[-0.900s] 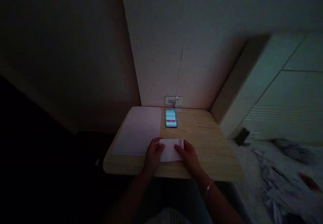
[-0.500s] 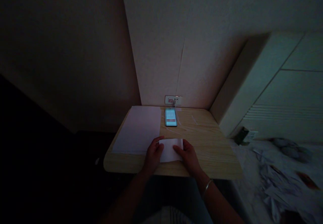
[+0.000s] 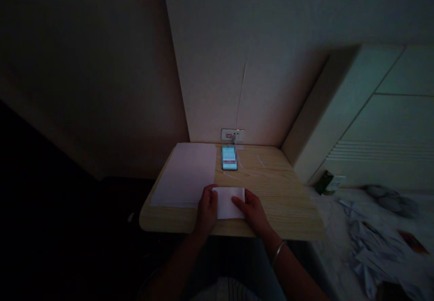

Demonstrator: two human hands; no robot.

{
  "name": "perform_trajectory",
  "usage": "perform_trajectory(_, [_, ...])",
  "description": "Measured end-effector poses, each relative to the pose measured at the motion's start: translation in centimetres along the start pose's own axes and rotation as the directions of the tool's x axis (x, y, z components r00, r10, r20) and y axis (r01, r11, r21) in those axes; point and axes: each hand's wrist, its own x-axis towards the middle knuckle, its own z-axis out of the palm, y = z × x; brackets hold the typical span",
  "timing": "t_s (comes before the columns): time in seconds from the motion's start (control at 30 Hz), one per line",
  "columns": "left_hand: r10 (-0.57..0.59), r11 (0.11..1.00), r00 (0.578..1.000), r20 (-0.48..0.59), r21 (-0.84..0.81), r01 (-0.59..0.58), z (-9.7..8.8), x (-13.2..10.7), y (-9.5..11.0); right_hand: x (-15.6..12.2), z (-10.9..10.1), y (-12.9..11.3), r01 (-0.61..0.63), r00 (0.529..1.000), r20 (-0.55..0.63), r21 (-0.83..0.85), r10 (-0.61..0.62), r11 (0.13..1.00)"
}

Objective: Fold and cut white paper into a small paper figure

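Note:
A small white piece of paper (image 3: 227, 207) is held up over the front part of the wooden table, with a fairly straight top edge. My left hand (image 3: 206, 209) grips its left edge, thumb on the near face. On the opposite edge my right hand (image 3: 251, 207) pinches it, the thumb lying across the paper and the fingers behind, mostly hidden. Larger white sheets of paper (image 3: 188, 170) lie on the table just left of my left hand. Whether the held paper is folded I cannot tell in this dim light.
A lit phone (image 3: 229, 157) lies at the back of the table (image 3: 281, 192), below a wall socket (image 3: 232, 134) with a plug in it. Thin paper strips (image 3: 232, 176) lie about it. On the right, a bed (image 3: 327, 228) carries crumpled papers (image 3: 373, 246) and a small green box (image 3: 324, 182).
My left hand has turned more upright on the paper's left edge, its thumb now nearer that edge. The right hand keeps nearly the same grip.

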Motion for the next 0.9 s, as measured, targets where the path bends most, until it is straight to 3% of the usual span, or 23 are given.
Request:
perform_trajectory(0.27, [0.054,0.991,0.998,-0.033,0.127,-0.049,-0.1,-0.5,0.2,0.2,0.0,0.5,0.039,0.971,-0.219,-0.266,-0.1,0.963])
perform_trajectory(0.53, [0.059,0.995,0.997,-0.042,0.085,-0.056,-0.1,-0.3,-0.1,0.2,0.7,0.7,0.085,0.933,-0.277,-0.453,-0.231,0.887])
perform_trajectory(0.9, [0.003,1.0,1.0,-0.019,-0.002,-0.003,-0.2,-0.1,0.2,0.1,1.0,0.6,0.082,0.922,-0.312,-0.425,-0.231,0.902])
